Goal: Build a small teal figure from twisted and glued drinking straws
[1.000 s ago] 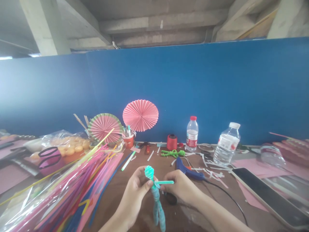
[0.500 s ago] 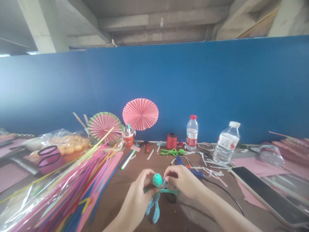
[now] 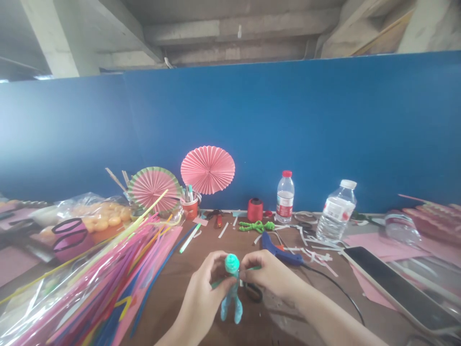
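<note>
Turquoise fuzzy figure [image 3: 232, 264] lies between the two hands, immediately right of the left hand [image 3: 201, 290] fingertips and left of the right hand [image 3: 268, 271] fingertips. Its long axis runs away from the person: round head at the far end, two legs towards the near side, slightly parted.

Left hand: pinching the figure just under the head, thumb across the front, fingers curled behind. Right hand: thumb and forefinger bent in close against the figure's neck on that side; cannot tell whether they pinch a strand (contact point hidden by the fingers). Neither hand is clearly nearer; both reach the figure, the left with the surer hold by my reading.

Surroundings, by hand: blue glue gun [image 3: 284, 254] just beyond the right hand, its cable [image 3: 336, 278] trailing to the right above that forearm. Dark scissors handle [image 3: 256, 293] just below the right fingertips, partly covered. Green-and-white marker [image 3: 190, 238] beyond the left hand. Bundle of coloured fuzzy stems [image 3: 122, 269] to the left of the left hand, partly in clear plastic.
</note>
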### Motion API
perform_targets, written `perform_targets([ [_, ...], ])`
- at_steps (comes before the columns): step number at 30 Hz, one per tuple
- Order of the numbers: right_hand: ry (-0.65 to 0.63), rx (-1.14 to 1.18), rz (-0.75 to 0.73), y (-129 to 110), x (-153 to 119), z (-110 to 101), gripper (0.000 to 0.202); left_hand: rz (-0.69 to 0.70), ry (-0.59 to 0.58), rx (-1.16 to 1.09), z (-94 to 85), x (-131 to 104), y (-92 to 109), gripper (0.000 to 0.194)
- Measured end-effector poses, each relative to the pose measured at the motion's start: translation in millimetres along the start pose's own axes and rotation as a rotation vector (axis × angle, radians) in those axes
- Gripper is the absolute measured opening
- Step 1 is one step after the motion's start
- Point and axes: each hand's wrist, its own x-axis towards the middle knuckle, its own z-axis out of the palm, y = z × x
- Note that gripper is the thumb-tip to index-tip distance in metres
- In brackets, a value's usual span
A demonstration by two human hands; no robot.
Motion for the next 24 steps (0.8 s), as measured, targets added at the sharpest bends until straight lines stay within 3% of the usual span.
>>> perform_targets([
  [3,0.042,0.004,-0.004,-2,-1,1,0.009,0.002,0.009,0.018,-0.2,-1,-1,0.030],
  [7,0.000,0.069,0.038,-5,-4,4,0.008,0.009,0.029,0.083,-0.5,-2,-4,0.038],
  [16,-0.024,0.066,0.077,-9,-6,6,0.010,0.063,-0.061,0.231,-6.3,-3,0,0.038],
  [24,0.008,-0.045,0.002,-5,-7,6,0.007,0.102,-0.086,0.361,-8.9,0,11,0.030],
])
